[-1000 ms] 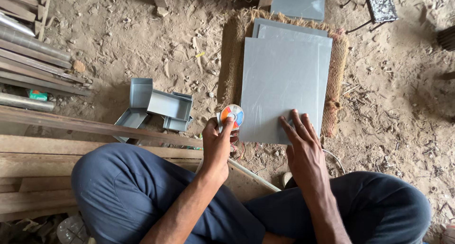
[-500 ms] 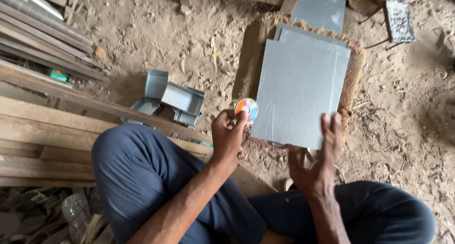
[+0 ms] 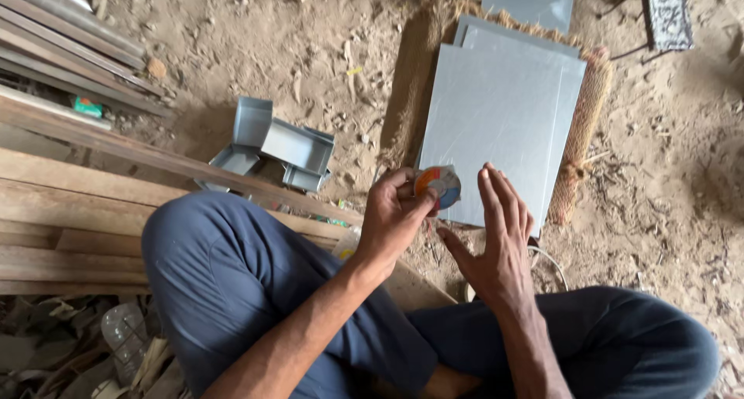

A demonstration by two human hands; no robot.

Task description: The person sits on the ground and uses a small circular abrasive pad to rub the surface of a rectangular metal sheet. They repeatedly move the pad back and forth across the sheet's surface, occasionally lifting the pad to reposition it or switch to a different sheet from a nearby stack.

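Left hand point(image 3: 391, 221) fingers pinched on small round multicoloured disc point(image 3: 439, 185), held at near edge of flat grey metal sheet point(image 3: 496, 120) (sheet's long axis runs away from person). Right hand point(image 3: 496, 240) open, empty, just right of disc, fingertips over sheet edge.

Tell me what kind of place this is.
Probably a rough sheet-metal workshop. Grey metal sheets lie on a mat over the sandy dirt floor, folded metal trays sit nearby, and wooden planks are stacked alongside.

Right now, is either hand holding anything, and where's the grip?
Left hand pinches a small round multicoloured disc at its left edge. Right hand holds nothing, fingers spread over the grey sheet.
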